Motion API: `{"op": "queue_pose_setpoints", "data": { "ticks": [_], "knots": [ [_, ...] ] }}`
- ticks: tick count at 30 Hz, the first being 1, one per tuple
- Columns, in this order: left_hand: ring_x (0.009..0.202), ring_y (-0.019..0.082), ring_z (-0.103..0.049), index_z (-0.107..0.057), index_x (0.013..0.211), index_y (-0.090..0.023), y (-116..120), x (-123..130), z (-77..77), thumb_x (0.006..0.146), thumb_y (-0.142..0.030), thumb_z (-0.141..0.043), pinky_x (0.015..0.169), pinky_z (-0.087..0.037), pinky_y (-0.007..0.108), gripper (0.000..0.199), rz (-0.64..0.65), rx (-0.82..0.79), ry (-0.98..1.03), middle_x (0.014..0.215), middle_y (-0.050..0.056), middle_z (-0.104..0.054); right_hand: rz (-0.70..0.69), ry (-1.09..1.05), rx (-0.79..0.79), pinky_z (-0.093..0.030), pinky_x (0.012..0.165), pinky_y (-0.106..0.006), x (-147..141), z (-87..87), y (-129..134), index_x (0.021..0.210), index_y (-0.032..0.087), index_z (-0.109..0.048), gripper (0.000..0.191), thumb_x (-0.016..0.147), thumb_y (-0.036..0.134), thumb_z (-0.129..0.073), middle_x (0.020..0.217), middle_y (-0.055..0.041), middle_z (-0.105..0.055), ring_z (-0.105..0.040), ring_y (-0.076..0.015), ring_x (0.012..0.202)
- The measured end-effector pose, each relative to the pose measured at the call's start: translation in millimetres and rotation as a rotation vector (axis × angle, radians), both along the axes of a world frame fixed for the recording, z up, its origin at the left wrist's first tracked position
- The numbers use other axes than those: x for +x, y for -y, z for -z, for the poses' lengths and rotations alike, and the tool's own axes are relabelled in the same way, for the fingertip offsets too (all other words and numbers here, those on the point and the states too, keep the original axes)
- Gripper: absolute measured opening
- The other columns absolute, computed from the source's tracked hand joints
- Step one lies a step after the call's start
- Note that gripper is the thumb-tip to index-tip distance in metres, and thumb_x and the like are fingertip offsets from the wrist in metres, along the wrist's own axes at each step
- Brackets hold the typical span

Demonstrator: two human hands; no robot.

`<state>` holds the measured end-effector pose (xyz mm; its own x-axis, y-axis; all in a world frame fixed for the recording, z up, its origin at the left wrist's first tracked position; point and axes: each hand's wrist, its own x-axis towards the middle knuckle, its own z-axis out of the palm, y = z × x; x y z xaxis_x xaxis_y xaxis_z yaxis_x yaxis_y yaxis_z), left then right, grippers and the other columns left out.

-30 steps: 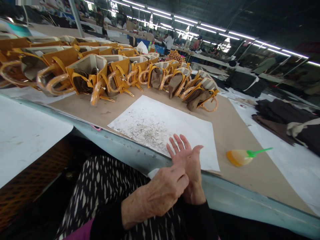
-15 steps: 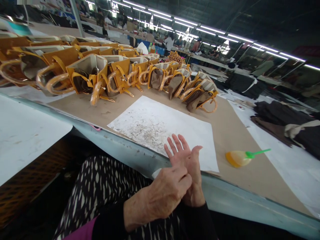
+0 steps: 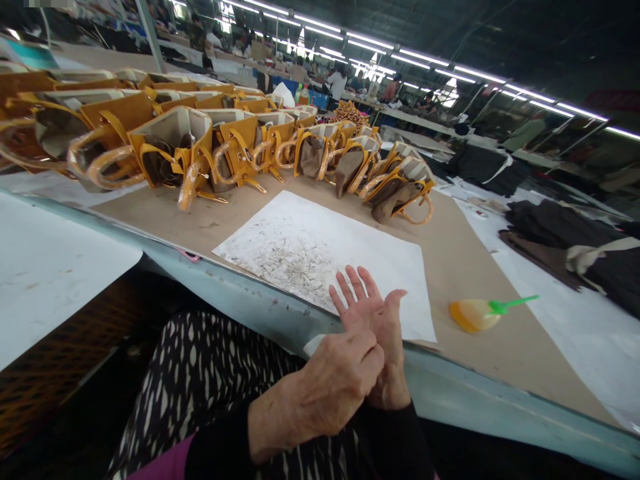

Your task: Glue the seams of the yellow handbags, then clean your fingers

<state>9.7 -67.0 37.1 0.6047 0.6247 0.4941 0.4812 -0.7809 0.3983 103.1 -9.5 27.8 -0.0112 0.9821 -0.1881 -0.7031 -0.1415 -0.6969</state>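
Observation:
My left hand (image 3: 333, 383) reaches in from the lower left, its fingers curled closed against the heel of my right palm. Whatever those fingers hold is hidden; a small white piece (image 3: 313, 345) shows just behind the knuckles, and I cannot tell if it is in the grip. My right hand (image 3: 367, 313) is palm up with fingers spread and thumb out to the right. Both hands are above the table's near edge, in front of a white sheet (image 3: 390, 247) covered partly with dark smudges.
Several mustard-yellow handbags (image 3: 170, 143) with wrapped handles stand in rows across the table. A squeeze bottle (image 3: 473, 315) with amber liquid and a green nozzle lies on brown paper (image 3: 465, 267) at right. Dark cloth (image 3: 555, 230) is piled beyond. People work in the background.
The view has shifted very slightly. Both hands keep nearly the same pose, the left still pressed against the right palm.

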Motion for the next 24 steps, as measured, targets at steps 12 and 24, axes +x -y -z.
{"op": "queue_pose_setpoints", "data": {
  "ticks": [12, 24],
  "knots": [
    [0.081, 0.016, -0.057, -0.054, 0.078, -0.014, -8, -2, 7.5, 0.089, -0.003, -0.039, 0.069, -0.053, 0.027, 0.021, -0.110, -0.115, 0.165, 0.086, 0.005, -0.060, 0.014, 0.000, 0.022, -0.033, 0.107, -0.055, 3, -4.2, 1, 0.112, 0.021, -0.061, 0.066, 0.078, 0.075, -0.044, 0.129, -0.0116, -0.058, -0.052, -0.0299, 0.122],
    [0.073, 0.019, -0.052, -0.052, 0.083, -0.013, 5, -19, 2.7, 0.082, -0.007, -0.050, 0.058, -0.048, 0.030, 0.007, 0.139, -0.013, -0.278, 0.083, 0.006, -0.055, 0.075, -0.090, -0.017, -0.036, 0.108, -0.051, 16, -7.9, -5, 0.104, 0.021, -0.063, 0.060, 0.078, 0.073, -0.048, 0.129, -0.0083, -0.057, -0.049, -0.0265, 0.125]
  ]
}}
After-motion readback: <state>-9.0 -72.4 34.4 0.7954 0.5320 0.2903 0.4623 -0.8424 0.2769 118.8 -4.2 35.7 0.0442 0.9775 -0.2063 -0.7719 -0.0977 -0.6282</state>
